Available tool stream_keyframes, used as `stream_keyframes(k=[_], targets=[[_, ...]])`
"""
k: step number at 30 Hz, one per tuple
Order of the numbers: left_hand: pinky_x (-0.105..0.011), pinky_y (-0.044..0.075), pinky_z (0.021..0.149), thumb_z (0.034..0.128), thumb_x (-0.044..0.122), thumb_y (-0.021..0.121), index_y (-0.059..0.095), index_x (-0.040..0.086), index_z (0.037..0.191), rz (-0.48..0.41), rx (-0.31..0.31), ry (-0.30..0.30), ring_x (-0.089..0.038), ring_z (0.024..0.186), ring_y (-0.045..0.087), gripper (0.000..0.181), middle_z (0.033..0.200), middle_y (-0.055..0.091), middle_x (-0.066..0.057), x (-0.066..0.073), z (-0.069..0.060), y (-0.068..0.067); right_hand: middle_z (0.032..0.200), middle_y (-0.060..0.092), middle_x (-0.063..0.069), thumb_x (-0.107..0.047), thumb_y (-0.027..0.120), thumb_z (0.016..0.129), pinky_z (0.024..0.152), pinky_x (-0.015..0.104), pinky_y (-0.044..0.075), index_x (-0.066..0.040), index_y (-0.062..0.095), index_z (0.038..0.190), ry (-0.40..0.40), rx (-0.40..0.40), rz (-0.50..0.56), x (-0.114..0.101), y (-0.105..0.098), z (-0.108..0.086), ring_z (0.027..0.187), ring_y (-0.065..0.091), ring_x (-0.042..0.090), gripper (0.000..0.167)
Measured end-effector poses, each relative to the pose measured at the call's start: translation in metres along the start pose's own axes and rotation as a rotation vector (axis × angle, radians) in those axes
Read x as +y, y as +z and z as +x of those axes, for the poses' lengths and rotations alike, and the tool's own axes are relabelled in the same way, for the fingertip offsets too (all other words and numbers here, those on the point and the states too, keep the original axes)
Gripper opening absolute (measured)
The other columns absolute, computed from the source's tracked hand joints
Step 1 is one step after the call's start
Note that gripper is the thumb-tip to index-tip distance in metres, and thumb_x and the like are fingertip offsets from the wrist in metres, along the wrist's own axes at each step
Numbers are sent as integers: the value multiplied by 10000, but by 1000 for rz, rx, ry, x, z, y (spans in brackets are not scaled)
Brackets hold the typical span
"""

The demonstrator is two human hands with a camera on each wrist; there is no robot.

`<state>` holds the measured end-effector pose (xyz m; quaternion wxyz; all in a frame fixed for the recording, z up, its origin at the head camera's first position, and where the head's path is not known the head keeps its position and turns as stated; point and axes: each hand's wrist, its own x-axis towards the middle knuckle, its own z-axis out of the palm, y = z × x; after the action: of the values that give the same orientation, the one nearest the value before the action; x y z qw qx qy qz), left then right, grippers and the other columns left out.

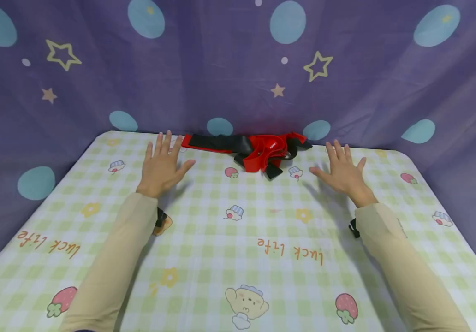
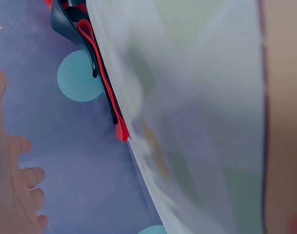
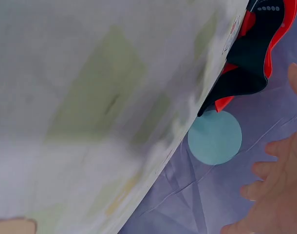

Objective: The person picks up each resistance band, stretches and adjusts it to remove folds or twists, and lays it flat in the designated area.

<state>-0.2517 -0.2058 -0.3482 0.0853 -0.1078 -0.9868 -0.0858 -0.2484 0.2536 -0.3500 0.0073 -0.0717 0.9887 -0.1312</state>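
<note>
A red and black strap bundle (image 1: 264, 150) lies crumpled at the table's back edge, one folded end stretching left. My left hand (image 1: 161, 168) is held above the table to its left, fingers spread, holding nothing. To its right my right hand (image 1: 342, 173) is likewise spread and empty. Neither hand touches the bundle. The left wrist view shows the strap's folded end (image 2: 102, 73) and part of my left hand (image 2: 14, 180). In the right wrist view are the black and red bands (image 3: 250, 63) and my right hand (image 3: 280, 190).
The table (image 1: 205, 276) wears a pale green checked cover with printed cakes, strawberries and lettering. A purple curtain (image 1: 221, 69) with blue ovals and stars hangs behind and at both sides. Small black pieces (image 1: 160, 217) show under each wrist.
</note>
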Motion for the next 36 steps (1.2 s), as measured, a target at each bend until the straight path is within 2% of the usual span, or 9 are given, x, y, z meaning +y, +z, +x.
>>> stream_keyframes(k=[10,15,21,23,30,36], targets=[[-568,38,1166,946,603,359,142,70,1528,-71,-31,1,-386,1469,6,818,1591,60,-202,19,9,8,1592,41,199,-536,562,880,978,804,-48,-80,102,1530,-41,37,14,-22,4,11,1439,-2,471,917],[-570,89,1163,941,585,406,167,53,1520,-110,-37,4,-382,1467,61,823,1578,128,-216,36,15,13,1588,84,196,-491,604,871,991,800,-15,-73,136,1522,-72,52,20,-39,4,18,1449,26,443,904],[-563,166,1151,928,571,455,206,24,1501,-169,-78,14,-373,1459,127,831,1552,206,-226,59,22,22,1577,135,185,-416,660,852,1007,790,20,-73,190,1504,-109,61,45,-61,7,26,1445,82,437,873],[-547,217,1140,925,549,483,219,9,1489,-204,-96,26,-380,1434,199,824,1526,258,-233,67,25,24,1575,152,175,-401,679,841,1016,783,33,-78,212,1496,-125,63,50,-68,8,28,1449,89,424,866],[-465,338,1099,909,463,569,246,25,1467,-425,-210,32,-313,1302,390,779,1469,337,-197,92,34,27,1560,199,165,-356,706,826,1048,754,40,-85,259,1474,-184,79,89,-90,13,36,1449,127,398,833],[-420,432,1009,907,384,616,417,12,1348,-448,-199,44,-275,1102,509,610,1305,476,-183,112,43,36,1534,260,193,-313,718,820,1101,689,93,-40,284,1460,-219,100,72,-105,18,39,1426,199,413,820]])
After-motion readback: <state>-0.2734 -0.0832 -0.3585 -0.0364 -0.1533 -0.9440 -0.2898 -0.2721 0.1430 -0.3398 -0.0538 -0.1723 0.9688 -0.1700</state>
